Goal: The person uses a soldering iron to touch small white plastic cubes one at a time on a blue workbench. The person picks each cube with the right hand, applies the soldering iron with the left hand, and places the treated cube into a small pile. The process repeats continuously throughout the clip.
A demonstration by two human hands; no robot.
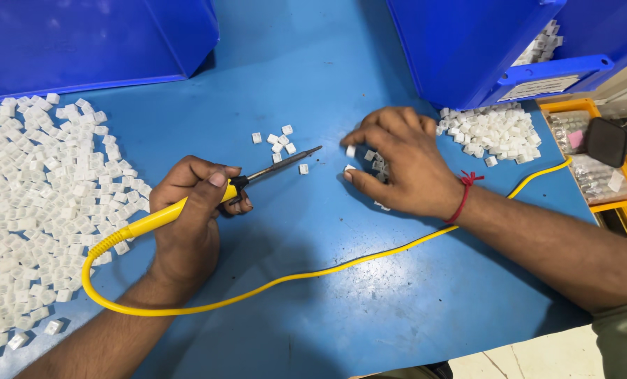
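Note:
My left hand (pixel 190 217) grips a yellow-handled soldering iron (pixel 166 214) whose dark metal tip (pixel 292 160) points right, toward a few loose small white plastic parts (pixel 279 142). Its yellow cord (pixel 292 277) loops across the blue table (pixel 327 309). My right hand (pixel 401 165), with a red thread at the wrist, rests palm down over a small cluster of white parts and pinches one white part (pixel 350 151) at its fingertips.
A large spread of white parts (pixel 39 203) covers the left side. A smaller heap (pixel 496 132) lies at the right by a blue bin (pixel 482 49). Another blue bin (pixel 89 42) stands at the back left. Yellow trays (pixel 608 175) sit at the right edge.

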